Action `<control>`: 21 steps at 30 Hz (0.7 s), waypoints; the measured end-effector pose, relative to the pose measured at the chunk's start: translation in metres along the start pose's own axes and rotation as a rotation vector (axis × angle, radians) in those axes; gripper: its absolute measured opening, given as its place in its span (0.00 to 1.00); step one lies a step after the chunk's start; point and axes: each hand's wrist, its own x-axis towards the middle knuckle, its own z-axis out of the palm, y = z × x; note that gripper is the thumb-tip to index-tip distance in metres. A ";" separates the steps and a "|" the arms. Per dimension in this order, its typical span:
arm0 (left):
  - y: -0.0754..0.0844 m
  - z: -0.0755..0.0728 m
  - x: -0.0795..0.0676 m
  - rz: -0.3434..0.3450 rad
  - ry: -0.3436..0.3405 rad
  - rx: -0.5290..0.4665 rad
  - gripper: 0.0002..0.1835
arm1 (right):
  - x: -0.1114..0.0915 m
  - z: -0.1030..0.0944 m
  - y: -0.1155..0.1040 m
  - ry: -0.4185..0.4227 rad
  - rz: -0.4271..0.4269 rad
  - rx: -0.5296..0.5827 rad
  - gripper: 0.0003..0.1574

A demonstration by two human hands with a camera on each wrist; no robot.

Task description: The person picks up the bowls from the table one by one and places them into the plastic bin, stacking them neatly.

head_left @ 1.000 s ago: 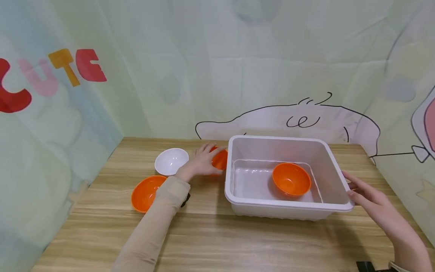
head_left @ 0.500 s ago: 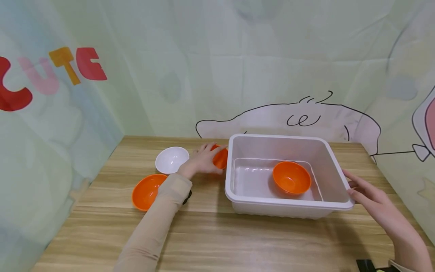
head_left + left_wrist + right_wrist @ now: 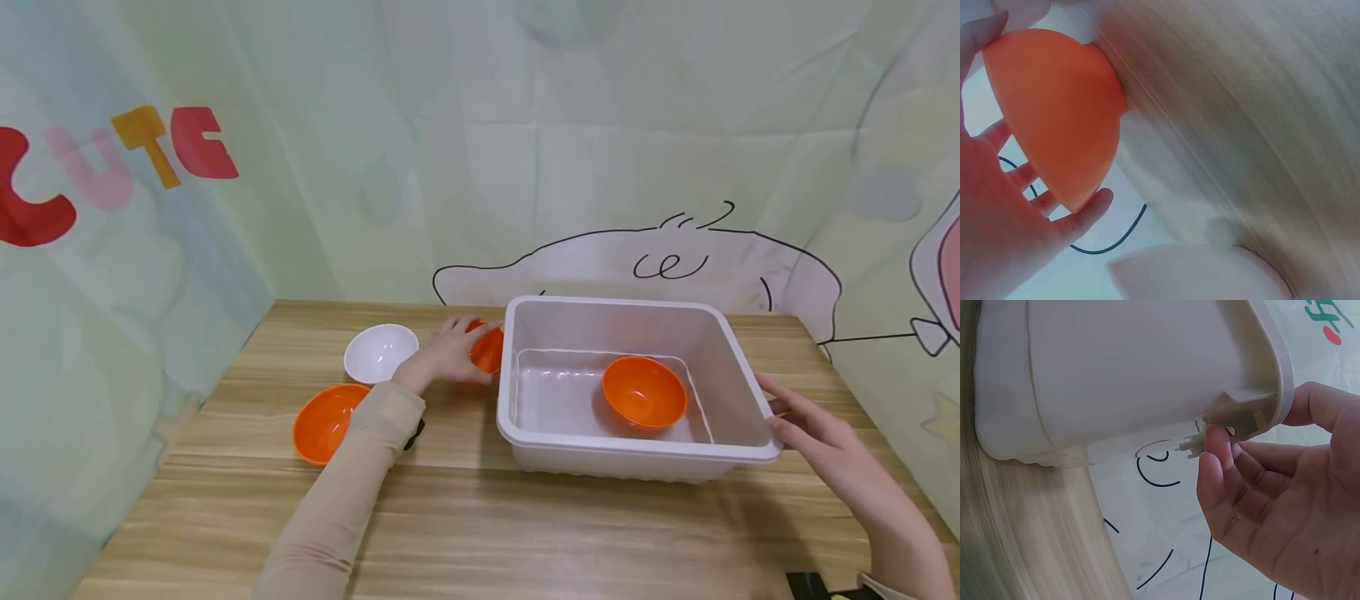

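Note:
My left hand (image 3: 446,358) spans an orange bowl (image 3: 487,350) just left of the white plastic basin (image 3: 637,451). In the left wrist view that bowl (image 3: 1060,112) stands on the table, its rim between the thumb and fingertips. My right hand (image 3: 821,433) holds the basin's right side. The right wrist view shows the fingers (image 3: 1213,481) curled under the rim and the thumb against its outer edge. A second orange bowl (image 3: 643,393) sits upright inside the basin, toward its right.
Left of the left hand, a white bowl (image 3: 380,354) stands near the back. Another orange bowl (image 3: 326,423) sits in front of it, partly behind the left sleeve (image 3: 337,500). A printed cloth (image 3: 480,167) hangs behind the wooden table (image 3: 540,533).

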 end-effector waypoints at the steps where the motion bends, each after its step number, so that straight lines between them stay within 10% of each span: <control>1: 0.000 0.000 0.000 0.000 -0.002 -0.002 0.46 | 0.000 0.000 0.000 -0.001 0.002 0.000 0.33; 21: 0.001 -0.002 -0.007 -0.008 0.006 0.043 0.46 | 0.000 0.000 0.000 -0.004 -0.010 0.002 0.33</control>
